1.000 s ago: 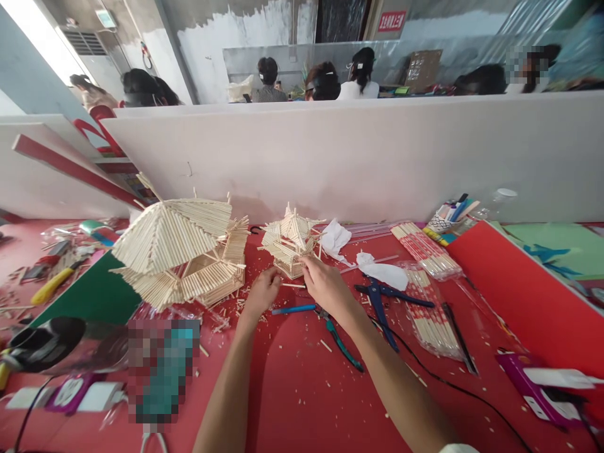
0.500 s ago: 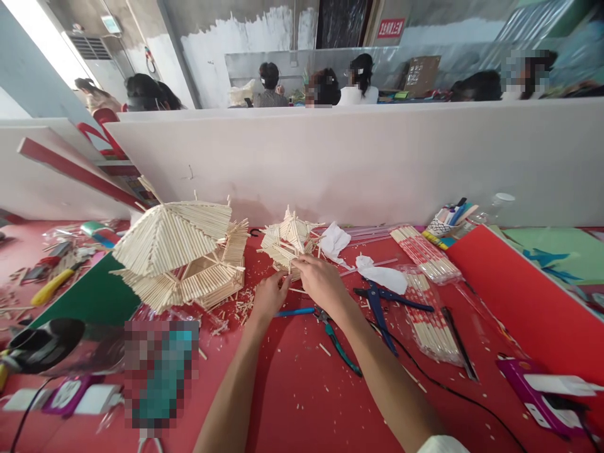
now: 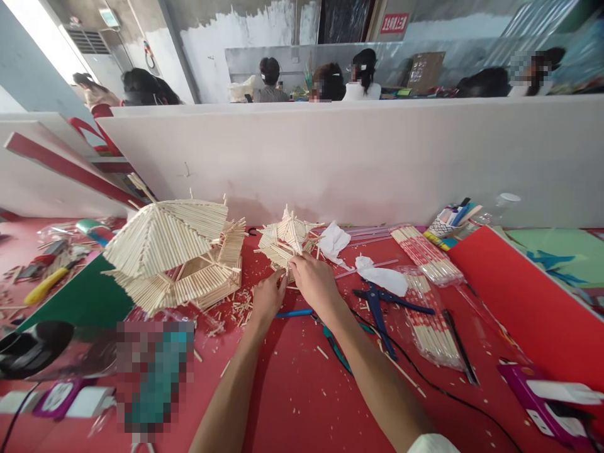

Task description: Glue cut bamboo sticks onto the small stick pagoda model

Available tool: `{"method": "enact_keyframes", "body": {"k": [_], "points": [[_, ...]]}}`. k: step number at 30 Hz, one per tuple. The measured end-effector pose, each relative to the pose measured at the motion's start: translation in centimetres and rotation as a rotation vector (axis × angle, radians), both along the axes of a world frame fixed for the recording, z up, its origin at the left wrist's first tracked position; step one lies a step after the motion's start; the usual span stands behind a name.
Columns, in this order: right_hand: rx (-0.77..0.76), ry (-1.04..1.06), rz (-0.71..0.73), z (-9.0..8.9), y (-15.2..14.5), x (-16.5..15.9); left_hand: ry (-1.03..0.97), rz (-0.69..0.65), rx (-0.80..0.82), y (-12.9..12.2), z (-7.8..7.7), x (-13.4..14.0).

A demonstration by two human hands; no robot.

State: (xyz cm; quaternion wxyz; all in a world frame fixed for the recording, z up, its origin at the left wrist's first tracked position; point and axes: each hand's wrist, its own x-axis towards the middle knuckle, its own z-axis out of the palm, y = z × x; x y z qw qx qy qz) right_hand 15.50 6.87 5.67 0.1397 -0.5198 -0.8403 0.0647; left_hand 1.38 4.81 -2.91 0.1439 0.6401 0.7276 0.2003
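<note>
At the middle of the table stands a small pavilion model point(image 3: 289, 231) built of pale wooden sticks, with a pointed, upturned roof. My left hand point(image 3: 268, 293) meets its lower front, thumb and fingertips pressed together. From the right, my right hand point(image 3: 312, 277) closes its fingers at the same front edge, close beside the left fingertips. Whatever lies in the two pinches is too small and covered to make out. A larger pavilion model point(image 3: 165, 239) of the same sticks, with a broad sloped roof, stands to the left. Below the hands lie green-handled pliers point(image 3: 337, 349), partly covered by my right forearm.
Blue cutters point(image 3: 377, 308), stick packs point(image 3: 425, 251) and white tissue point(image 3: 384, 275) lie to the right, near a red board point(image 3: 523, 289). A black cable point(image 3: 425, 377) crosses the table. Stick scraps point(image 3: 238, 305) lie left. A white partition point(image 3: 330, 163) stands behind; several people sit beyond it.
My right hand has shifted slightly left and in towards my left fingertips at the small pavilion's front. More of the pliers is now covered by my right forearm. The view has tilted slightly.
</note>
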Motion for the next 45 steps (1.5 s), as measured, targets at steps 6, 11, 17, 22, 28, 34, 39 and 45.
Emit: {"method": "enact_keyframes", "body": {"k": [6, 11, 17, 22, 28, 34, 39, 45], "points": [[-0.006, -0.017, -0.022, 0.0, 0.0, -0.1, -0.033, -0.001, 0.026, 0.2, -0.3, -0.1], [-0.027, -0.052, -0.029, 0.7, 0.4, -0.2, -0.055, -0.012, 0.042, 0.3, -0.6, -0.1], [-0.051, -0.081, -0.075, 1.5, 0.2, -0.7, -0.047, -0.021, 0.045, 0.3, -0.9, -0.3], [-0.054, -0.038, -0.137, 0.8, -0.4, -0.7, -0.042, -0.011, 0.039, 0.2, -0.7, -0.1], [-0.074, -0.021, -0.166, 0.1, 0.1, -0.7, -0.053, -0.024, 0.045, 0.1, -0.4, -0.1], [-0.078, -0.030, -0.152, 0.2, 0.7, -0.5, -0.060, -0.017, 0.049, 0.2, -0.5, -0.1], [-0.066, -0.023, -0.168, 0.1, 0.9, -0.5, -0.063, -0.028, 0.055, 0.2, -0.5, -0.2], [-0.049, 0.002, -0.197, -0.1, 1.0, -0.7, -0.050, -0.025, 0.056, 0.2, -0.5, -0.2]]}}
